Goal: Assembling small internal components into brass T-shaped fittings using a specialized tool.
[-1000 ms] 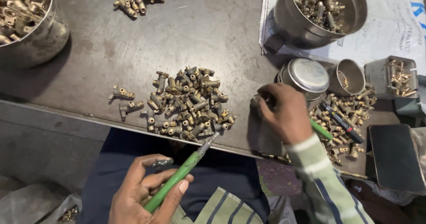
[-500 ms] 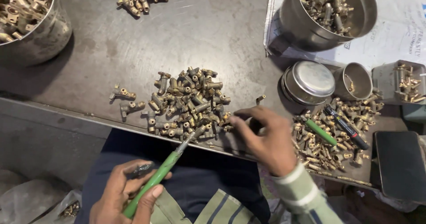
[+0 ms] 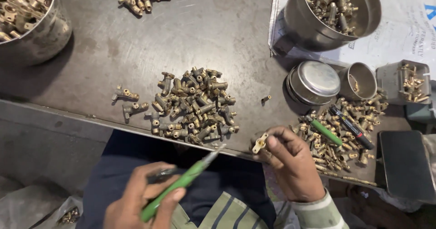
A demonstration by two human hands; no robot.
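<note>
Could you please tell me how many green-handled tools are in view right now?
2. One green-handled tool is held in the left hand. The other green tool lies on the brass fittings right of the right hand. Others may be hidden.

Steel bowl [image 3: 32, 34] (top-left) cut off

Premises: a small metal-parts workshop. Evidence: a worn, scratched dark metal desk [image 3: 218, 34] carrying loose heaps of brass fittings [image 3: 193, 106]; steel pots [image 3: 334, 13] filled with the same fittings; small tins [image 3: 315, 81] nearby; a green hand tool [image 3: 181, 183] in use at the desk edge.
</note>
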